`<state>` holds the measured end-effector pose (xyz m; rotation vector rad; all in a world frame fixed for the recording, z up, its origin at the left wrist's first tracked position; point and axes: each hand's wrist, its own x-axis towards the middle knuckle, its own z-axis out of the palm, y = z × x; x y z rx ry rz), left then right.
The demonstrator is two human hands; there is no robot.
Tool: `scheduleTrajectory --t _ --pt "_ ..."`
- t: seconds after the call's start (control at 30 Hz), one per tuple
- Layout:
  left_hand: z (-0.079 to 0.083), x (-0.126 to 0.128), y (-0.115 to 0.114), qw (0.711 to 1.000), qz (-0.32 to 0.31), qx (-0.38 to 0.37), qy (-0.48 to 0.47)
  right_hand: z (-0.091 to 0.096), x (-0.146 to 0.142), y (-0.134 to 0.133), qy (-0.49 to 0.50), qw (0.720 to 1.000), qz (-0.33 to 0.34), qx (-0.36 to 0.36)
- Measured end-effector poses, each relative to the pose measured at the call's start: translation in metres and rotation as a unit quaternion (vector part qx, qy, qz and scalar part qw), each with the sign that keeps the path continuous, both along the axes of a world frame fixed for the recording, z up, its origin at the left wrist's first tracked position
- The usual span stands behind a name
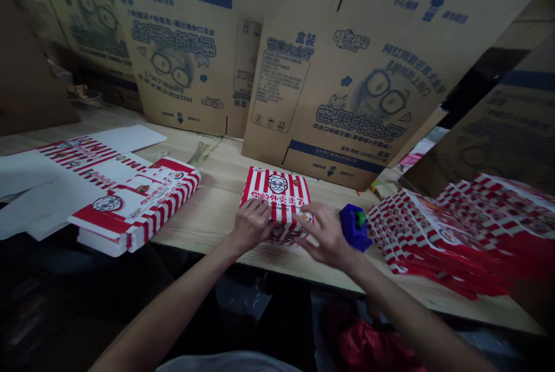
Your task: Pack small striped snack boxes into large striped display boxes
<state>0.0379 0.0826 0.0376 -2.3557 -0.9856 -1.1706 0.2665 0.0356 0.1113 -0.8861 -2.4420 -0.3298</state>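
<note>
A red-and-white striped cardboard box, printed with a bearded face in glasses and Chinese lettering, stands on the wooden table in front of me. My left hand grips its near left side, fingers curled over the top near the front edge. At the box's near right corner is my right hand, its fingers apart and slightly bent, with nothing visible between them. Both hands partly cover the front face. Just right of my right hand sits a blue tape dispenser with a green core.
Flat printed carton blanks lie stacked at the left. Piles of red-and-white striped cartons fill the right side. Large brown cardboard boxes stand upright along the back. The wooden table ends in a front edge close to my body.
</note>
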Motion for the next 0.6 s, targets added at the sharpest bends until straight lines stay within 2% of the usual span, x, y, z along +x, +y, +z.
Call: scheduleTrajectory --t 0.07,0.17,0.23,0.4,0.47,0.53,0.57,0.6 --pt "-0.001 0.0 0.0 1.0 0.002 -0.001 -0.002 -0.026 0.007 -0.012 -0.026 0.998 0.027 0.041" --pt "-0.001 -0.001 0.0 1.0 0.007 0.008 0.005 -0.048 0.004 -0.009 -0.057 0.997 -0.011 0.055" --pt "-0.001 -0.001 0.001 1.0 0.006 0.009 0.009 -0.05 -0.003 0.002 -0.073 0.996 -0.037 0.04" --pt "0.001 0.001 -0.002 1.0 0.007 0.004 0.004 -0.039 -0.007 0.022 -0.084 0.994 -0.068 -0.01" --pt "0.003 -0.002 -0.006 1.0 0.003 -0.005 0.009 -0.035 0.001 0.029 -0.04 0.993 -0.106 -0.045" --pt "0.005 -0.008 -0.008 1.0 -0.018 -0.023 0.005 -0.032 0.012 0.041 0.064 0.98 -0.152 -0.109" --pt "0.005 -0.013 -0.007 0.999 -0.026 -0.037 -0.014 -0.031 0.016 0.048 0.141 0.961 -0.177 -0.157" --pt "0.005 -0.019 -0.006 0.997 -0.029 -0.056 -0.05 -0.03 0.019 0.055 0.229 0.927 -0.198 -0.222"
